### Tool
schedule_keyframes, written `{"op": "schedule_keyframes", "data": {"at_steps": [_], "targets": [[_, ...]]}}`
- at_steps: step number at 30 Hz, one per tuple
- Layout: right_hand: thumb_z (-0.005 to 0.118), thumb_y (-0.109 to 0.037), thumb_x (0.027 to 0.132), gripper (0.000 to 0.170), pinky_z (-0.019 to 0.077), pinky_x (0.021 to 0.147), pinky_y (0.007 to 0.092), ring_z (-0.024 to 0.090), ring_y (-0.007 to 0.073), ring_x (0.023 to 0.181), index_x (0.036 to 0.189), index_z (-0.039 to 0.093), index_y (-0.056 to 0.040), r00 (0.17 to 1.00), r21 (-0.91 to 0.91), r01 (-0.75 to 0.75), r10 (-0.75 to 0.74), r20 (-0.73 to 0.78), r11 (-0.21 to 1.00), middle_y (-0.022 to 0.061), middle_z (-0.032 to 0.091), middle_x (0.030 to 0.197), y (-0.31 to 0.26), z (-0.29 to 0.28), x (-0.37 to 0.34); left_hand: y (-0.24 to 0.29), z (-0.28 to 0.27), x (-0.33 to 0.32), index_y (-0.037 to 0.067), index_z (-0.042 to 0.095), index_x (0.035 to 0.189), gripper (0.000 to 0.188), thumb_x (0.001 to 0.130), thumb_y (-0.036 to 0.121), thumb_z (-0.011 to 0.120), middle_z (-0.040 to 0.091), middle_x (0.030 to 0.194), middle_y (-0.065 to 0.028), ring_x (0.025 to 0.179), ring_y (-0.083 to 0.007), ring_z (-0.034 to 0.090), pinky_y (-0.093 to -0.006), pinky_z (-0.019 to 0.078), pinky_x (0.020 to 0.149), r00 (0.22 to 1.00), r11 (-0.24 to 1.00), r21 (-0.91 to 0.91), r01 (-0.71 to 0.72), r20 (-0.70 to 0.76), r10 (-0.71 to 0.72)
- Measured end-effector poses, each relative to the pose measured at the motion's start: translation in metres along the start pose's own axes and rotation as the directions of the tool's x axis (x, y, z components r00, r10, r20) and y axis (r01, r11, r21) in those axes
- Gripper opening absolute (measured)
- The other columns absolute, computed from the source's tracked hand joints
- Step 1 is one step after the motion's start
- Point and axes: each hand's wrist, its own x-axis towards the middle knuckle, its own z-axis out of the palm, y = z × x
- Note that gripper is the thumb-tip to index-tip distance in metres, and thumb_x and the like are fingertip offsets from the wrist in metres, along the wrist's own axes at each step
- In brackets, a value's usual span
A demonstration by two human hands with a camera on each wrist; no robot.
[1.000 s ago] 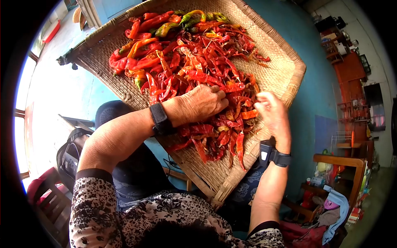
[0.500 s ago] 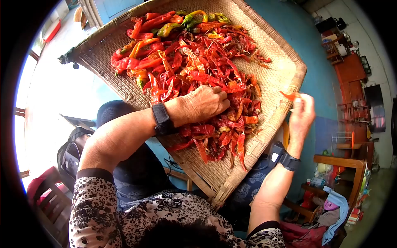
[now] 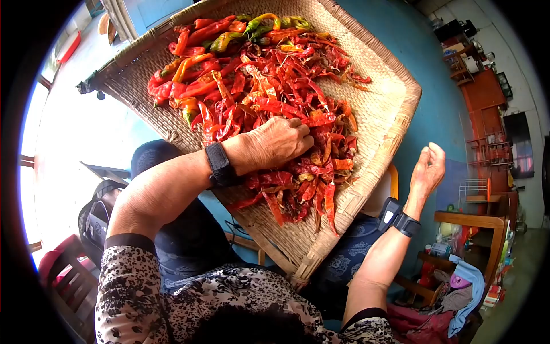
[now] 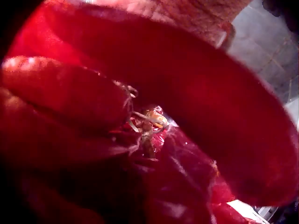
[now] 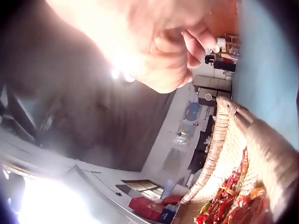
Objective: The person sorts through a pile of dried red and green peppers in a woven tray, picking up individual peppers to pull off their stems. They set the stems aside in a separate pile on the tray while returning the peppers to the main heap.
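Observation:
Red peppers (image 3: 281, 106), many of them wrinkled, cover much of a woven tray (image 3: 385, 100), with glossier red and green ones toward its far left. The left hand (image 3: 275, 144) rests on the pile, fingers bent downward; its fingertips are hidden, so a grip cannot be made out. Close up in the left wrist view, a big red pepper (image 4: 196, 88) lies below part of that hand (image 4: 196, 16). Beyond the tray's right edge, the right hand (image 3: 427, 175) is raised with loosely bent fingers. No pepper shows in it there or in the right wrist view (image 5: 156, 46).
The tray lies over the person's knees. A yellow-orange curved edge (image 3: 393, 182) shows between tray and right wrist. At lower right stands a wooden chair (image 3: 470, 221) with cloths and bags; a dark red slatted chair (image 3: 71, 281) is at lower left.
From above the tray's right side, the right hand has moved outward to the right. The orange-red pepper seen in its fingers half a second ago no longer shows. The left hand has stayed on the pile.

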Motion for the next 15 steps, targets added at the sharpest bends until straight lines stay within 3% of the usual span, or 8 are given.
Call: {"op": "schedule_keyframes", "data": {"at_steps": [2,4,5,8,9,10,12,15], "targets": [[0.062,-0.010,0.089,0.018,0.0509,0.072,0.0305,0.064,0.0179,0.078,0.103,0.064,0.0002,0.990,0.198,-0.049,0.022,0.140,0.979,0.0097,0.067,0.087,-0.009,0.010,-0.002,0.000,0.000,0.000,0.004,0.055,0.087,0.012,0.079,0.013,0.058,0.056,0.088,-0.0094,0.087,-0.0244,0.058,-0.0338,0.0525,0.072,1.000,1.000,0.003,-0.001,-0.005,0.002],[0.065,-0.013,0.089,0.019,0.0494,0.071,0.0237,0.059,0.0111,0.075,0.102,0.063,-0.0005,0.947,0.332,-0.020,-0.089,0.309,0.943,0.0062,0.065,0.085,-0.032,0.021,-0.010,0.000,0.000,0.000,0.004,0.055,0.087,0.012,0.079,0.013,0.058,0.056,0.088,-0.0093,0.087,-0.0242,0.058,-0.0339,0.0525,0.072,1.000,1.000,0.006,-0.002,-0.009,0.002],[0.067,-0.012,0.086,0.020,0.0500,0.071,0.0250,0.060,0.0122,0.078,0.103,0.063,-0.0019,0.888,0.285,0.005,-0.135,0.439,0.959,0.0064,0.065,0.087,-0.052,0.019,-0.014,-0.001,0.001,-0.001,0.005,0.055,0.087,0.012,0.079,0.013,0.058,0.056,0.088,-0.0091,0.087,-0.0239,0.058,-0.0337,0.0526,0.071,1.000,1.000,0.011,-0.009,-0.015,0.009],[0.072,-0.010,0.078,0.027,0.0515,0.074,0.0303,0.062,0.0188,0.087,0.103,0.064,-0.0048,0.601,0.281,0.153,-0.315,0.735,0.947,0.0081,0.065,0.096,-0.087,0.023,-0.024,0.001,-0.002,-0.001,0.005,0.054,0.087,0.012,0.079,0.013,0.057,0.055,0.087,-0.0087,0.086,-0.0233,0.058,-0.0332,0.0529,0.070,1.000,1.000,0.016,-0.009,-0.020,0.010],[0.074,-0.013,0.076,0.029,0.0486,0.083,0.0389,0.060,0.0273,0.096,0.099,0.062,-0.0010,0.472,0.291,0.180,-0.342,0.813,0.940,0.0141,0.062,0.104,-0.089,0.027,-0.026,0.001,-0.004,-0.001,0.005,0.054,0.087,0.011,0.079,0.013,0.056,0.055,0.087,-0.0085,0.086,-0.0231,0.058,-0.0328,0.0530,0.069,1.000,1.000,0.014,-0.010,-0.021,0.010],[0.073,-0.012,0.075,0.027,0.0486,0.080,0.0391,0.061,0.0284,0.092,0.097,0.062,-0.0013,0.413,0.228,0.255,-0.319,0.853,0.940,0.0152,0.063,0.095,-0.088,0.031,-0.032,0.001,-0.003,-0.002,0.005,0.054,0.087,0.011,0.079,0.013,0.056,0.055,0.087,-0.0085,0.086,-0.0231,0.058,-0.0328,0.0530,0.069,1.000,1.000,0.013,-0.007,-0.020,0.007],[0.073,-0.011,0.075,0.025,0.0473,0.078,0.0405,0.060,0.0315,0.089,0.095,0.061,-0.0014,0.324,0.178,0.077,-0.194,0.926,0.981,0.0161,0.063,0.088,-0.089,0.037,-0.034,0.001,-0.003,-0.002,0.005,0.054,0.087,0.012,0.078,0.013,0.057,0.055,0.087,-0.0084,0.085,-0.0228,0.058,-0.0324,0.0532,0.068,0.999,1.000,0.014,-0.020,-0.034,0.021],[0.072,-0.011,0.075,0.024,0.0467,0.075,0.0409,0.060,0.0337,0.084,0.093,0.060,-0.0014,0.296,0.183,0.105,-0.206,0.933,0.978,0.0160,0.063,0.086,-0.085,0.034,-0.031,0.002,-0.003,-0.002,0.005,0.055,0.087,0.012,0.078,0.013,0.057,0.055,0.087,-0.0084,0.085,-0.0228,0.058,-0.0323,0.0532,0.068,1.000,0.999,0.039,-0.002,-0.007,0.002]]}}
